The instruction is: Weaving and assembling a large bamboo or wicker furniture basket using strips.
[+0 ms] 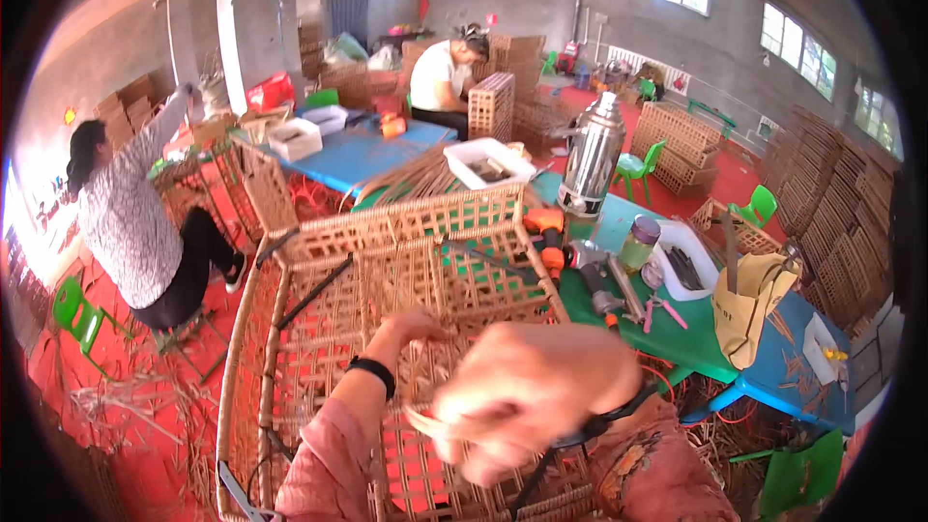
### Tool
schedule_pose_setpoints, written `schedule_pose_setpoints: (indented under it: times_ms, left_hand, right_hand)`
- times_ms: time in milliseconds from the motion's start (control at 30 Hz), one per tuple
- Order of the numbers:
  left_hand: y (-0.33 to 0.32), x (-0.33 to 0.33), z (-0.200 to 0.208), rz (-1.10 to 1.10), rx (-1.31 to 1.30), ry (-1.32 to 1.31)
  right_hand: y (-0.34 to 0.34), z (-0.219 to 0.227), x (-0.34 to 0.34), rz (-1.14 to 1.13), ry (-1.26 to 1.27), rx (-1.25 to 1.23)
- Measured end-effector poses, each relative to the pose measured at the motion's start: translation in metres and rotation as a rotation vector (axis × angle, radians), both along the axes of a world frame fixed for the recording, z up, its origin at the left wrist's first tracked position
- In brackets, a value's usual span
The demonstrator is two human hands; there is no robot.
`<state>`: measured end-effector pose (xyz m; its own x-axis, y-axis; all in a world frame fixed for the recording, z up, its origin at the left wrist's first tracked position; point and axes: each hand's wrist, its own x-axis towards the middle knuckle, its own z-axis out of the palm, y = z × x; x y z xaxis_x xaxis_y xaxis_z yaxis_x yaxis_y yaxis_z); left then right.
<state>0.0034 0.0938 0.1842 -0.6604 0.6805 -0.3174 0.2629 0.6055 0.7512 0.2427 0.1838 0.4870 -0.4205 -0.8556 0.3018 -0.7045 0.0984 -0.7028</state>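
Note:
A large rectangular wicker basket (391, 230) lies in front of me, its open lattice woven from tan strips, with dark ties across its corners. My left hand (416, 323), a black band at the wrist, is down on the lattice inside it. Its fingers are curled together there, and what they pinch is hidden. Close to the camera, my right hand (541, 391) is smeared by motion above the basket's right half. A thin pale wicker strip (425, 422) sticks out from its closed fingers.
A green table (681, 348) at right carries a steel thermos (593, 155), orange power drills (546, 237), a jar (639, 244), pink-handled pliers (667, 312) and a tan bag (749, 309). One person (145, 213) sits at left, another (445, 82) beyond the blue table (372, 155). Wicker scraps litter the red floor.

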Motion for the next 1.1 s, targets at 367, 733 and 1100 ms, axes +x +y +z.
schedule_pose_setpoints:
  times_ms: [367, 733, 1100]
  left_hand:
    - [-0.013, 0.019, 0.001, 0.195, 0.348, -0.439]
    - [-0.011, 0.007, -0.017, 0.176, 0.328, -0.433]
    - [-0.017, 0.016, 0.019, 0.226, -0.004, -0.061]
  right_hand:
    - [0.069, -0.016, -0.038, 0.208, -0.469, -0.547]
    - [0.066, -0.271, -0.143, -1.141, -0.866, 0.12]
    - [0.082, -0.302, -0.152, -0.866, -1.387, -0.323]
